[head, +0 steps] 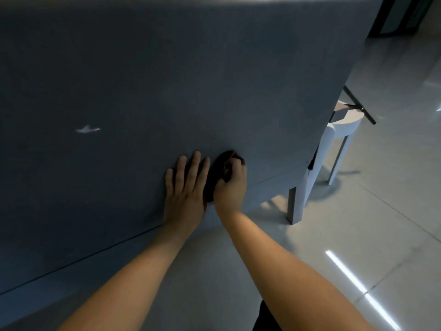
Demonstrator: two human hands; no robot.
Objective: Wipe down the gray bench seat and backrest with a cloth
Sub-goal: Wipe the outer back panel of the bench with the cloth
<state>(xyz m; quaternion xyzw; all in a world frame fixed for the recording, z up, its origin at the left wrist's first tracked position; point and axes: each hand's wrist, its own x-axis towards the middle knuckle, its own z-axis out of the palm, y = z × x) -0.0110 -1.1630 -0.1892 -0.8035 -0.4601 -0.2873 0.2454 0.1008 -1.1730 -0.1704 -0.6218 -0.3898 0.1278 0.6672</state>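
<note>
The gray bench (pixel 167 80) fills the upper left of the view as one broad gray surface, with a seam running along its lower front edge. My left hand (pixel 185 189) lies flat on it, fingers straight and spread. Just to its right, my right hand (pixel 230 185) grips a dark reddish-brown cloth (pixel 216 173) bunched against the gray surface. Part of the cloth is hidden under my fingers. A small white scuff (pixel 87 129) marks the surface at the left.
A gray bench leg (pixel 294 204) stands on the pale tiled floor (pixel 358 211) at the right. Behind it is a white stool (pixel 338 137) with a dark rod (pixel 359 105) across its top. A bright light strip reflects on the floor at lower right.
</note>
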